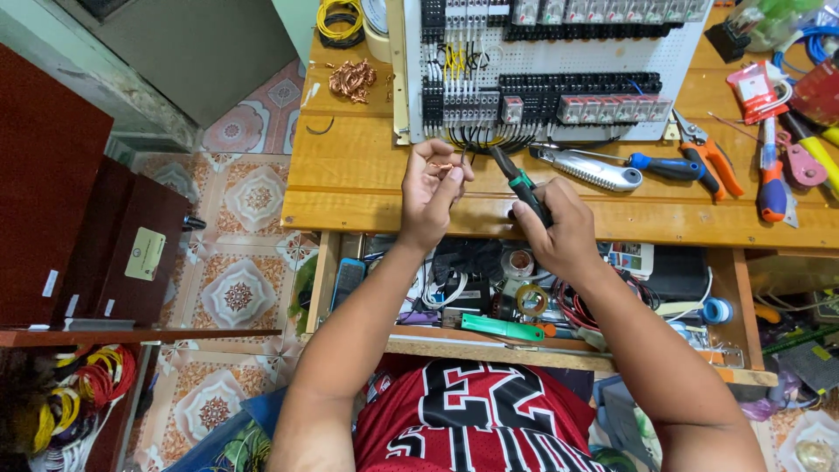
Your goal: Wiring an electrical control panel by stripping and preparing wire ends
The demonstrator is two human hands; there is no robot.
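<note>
My left hand [434,188] is raised over the wooden bench [350,175], its fingertips pinching a short piece of copper wire [442,166]. My right hand [559,229] grips a black and green hand tool [522,186] whose tip points up toward the black wires [489,140] hanging from the white perforated panel [542,65] of terminal blocks and relays. The two hands are close together, just below the panel's lower edge.
A silver utility knife [590,168], blue screwdriver [669,164], orange pliers [712,157] and more tools lie to the right. Copper scraps [352,79] and wire coils [341,17] sit at the back left. An open drawer [524,297] full of clutter is below. Tiled floor lies to the left.
</note>
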